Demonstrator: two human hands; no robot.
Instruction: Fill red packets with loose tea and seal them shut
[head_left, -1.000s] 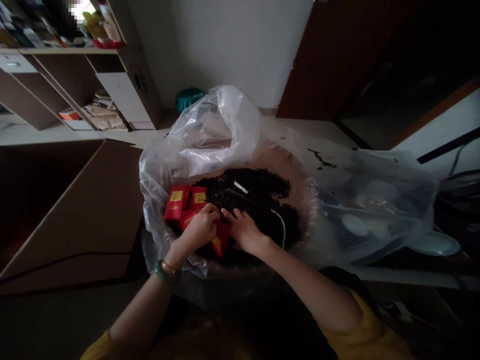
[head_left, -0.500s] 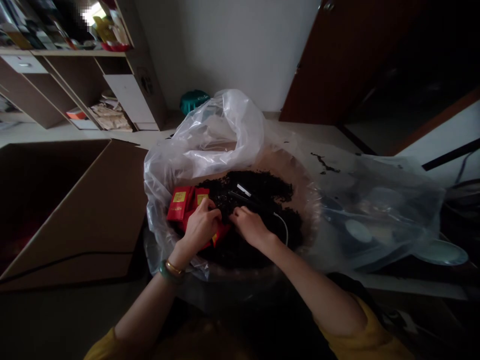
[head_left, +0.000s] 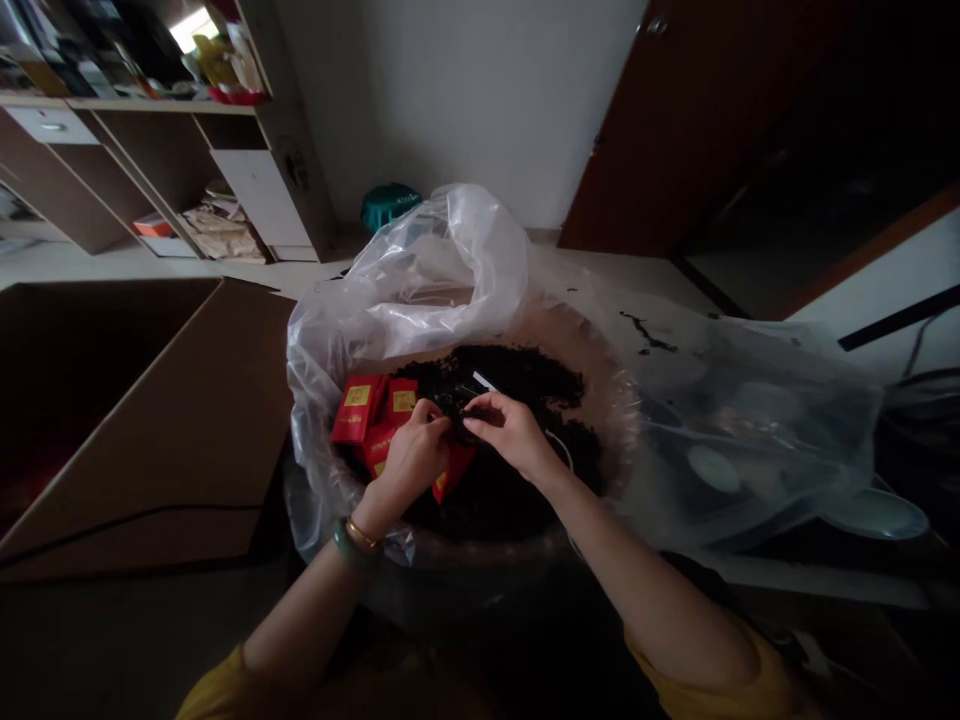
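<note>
A round, plastic-lined basket (head_left: 606,330) stands before me, holding a heap of dark, crumbly stuff (head_left: 517,368) that looks like loose tea leaves. My left hand (head_left: 415,455) is closed in a pinch over red packets (head_left: 358,408) with yellow labels; what its fingertips hold is too dark to make out. Close beside it, my right hand (head_left: 511,432) has thumb and fingers curled around a dark clump. Behind the fingers, a small white strip (head_left: 484,381) lies on a dark object in the heap. A white cord (head_left: 562,447) curves past my right wrist.
Bunched clear plastic (head_left: 487,240) rises at the basket's back edge. An open cardboard box (head_left: 187,420) stands left. Clear plastic sheeting (head_left: 757,400) covers things on the right. Shelving (head_left: 255,190), a green lidded thing (head_left: 386,205) and a brown door (head_left: 645,150) are behind.
My left hand has shifted slightly right, exposing more of the red packets. My right hand has risen a little and its fingers have lifted off the heap.
</note>
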